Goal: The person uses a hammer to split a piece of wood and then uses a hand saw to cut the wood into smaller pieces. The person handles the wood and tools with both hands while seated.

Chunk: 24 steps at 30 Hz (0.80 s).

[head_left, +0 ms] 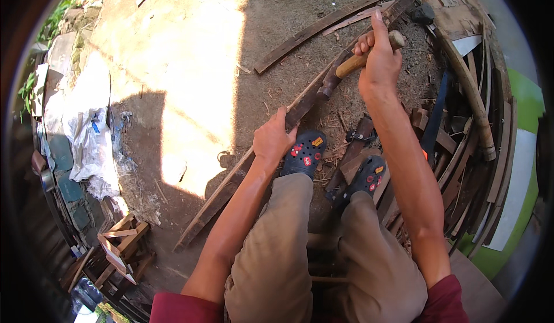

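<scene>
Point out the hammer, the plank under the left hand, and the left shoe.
Hammer (350, 66): head view, on the wooden handle.
Plank (300, 112): head view, on its dark face.
Left shoe (305, 151): head view, on the perforated top.

Right grip (381, 69) around hammer handle (351, 66); left grip (272, 138) holding long plank (300, 110); dark clogs (304, 154) near plank.

Two hands (272, 139), one hammer (350, 66) (two clogs (306, 151)).

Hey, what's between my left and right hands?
Head view: the tool's dark head and a stretch of long plank lie between your left hand and right hand.
</scene>
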Motion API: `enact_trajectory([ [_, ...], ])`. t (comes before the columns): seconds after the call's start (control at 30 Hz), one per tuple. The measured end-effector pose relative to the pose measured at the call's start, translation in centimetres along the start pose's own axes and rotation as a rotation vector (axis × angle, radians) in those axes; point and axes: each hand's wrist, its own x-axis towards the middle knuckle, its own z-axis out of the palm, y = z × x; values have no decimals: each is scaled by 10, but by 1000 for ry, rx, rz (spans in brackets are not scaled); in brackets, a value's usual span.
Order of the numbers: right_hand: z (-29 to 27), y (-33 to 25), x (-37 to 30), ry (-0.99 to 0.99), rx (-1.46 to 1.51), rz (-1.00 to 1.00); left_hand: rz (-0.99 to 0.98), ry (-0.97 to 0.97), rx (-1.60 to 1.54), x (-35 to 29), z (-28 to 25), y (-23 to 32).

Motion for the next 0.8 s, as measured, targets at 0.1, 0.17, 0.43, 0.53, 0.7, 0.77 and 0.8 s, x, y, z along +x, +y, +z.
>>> enact_trajectory([
  [0.1,5,1,-14,57,15,-32,30,11,-5,0,0,-4],
  [0.17,3,3,-19,76,28,-59,35,-35,15,2,-2,-3],
  [0.43,65,13,-146,-448,-411,-340,0,173,-164,35,36,-60],
  [0.53,21,-30,-99,-297,-308,-283,-95,-41,-2,19,-10,-6],
  [0.7,-30,-86,-42,-364,-231,-357,-124,-3,-42,16,-7,-11],
  [0.77,-48,-87,-32,-377,-273,-360,-117,4,-48,12,-1,-10],
  [0.8,-53,-81,-31,-373,-314,-336,-115,8,-47,9,2,-9],
])
